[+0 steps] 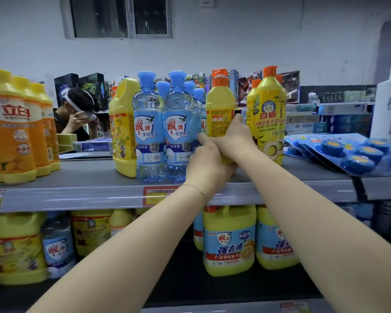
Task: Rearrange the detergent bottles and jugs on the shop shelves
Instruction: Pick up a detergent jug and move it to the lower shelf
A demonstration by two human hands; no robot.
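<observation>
The fingers (pixel 238 120) of the right hand (pixel 233 141) and of the left hand (pixel 209 160) are curled round the lower part of an orange-capped bottle (pixel 220 109); both hands grip it. It is upright over the grey top shelf (pixel 77 195), but its bottom is hidden, so I cannot tell if it touches. At its 6 o'clock, one shelf down, stand the lower jugs (pixel 229 240). At 9 o'clock is a tall yellow jug (pixel 122 127), with clear blue bottles (pixel 178 132) between. At 3 o'clock, near, stands a cat-label bottle (pixel 265 118).
</observation>
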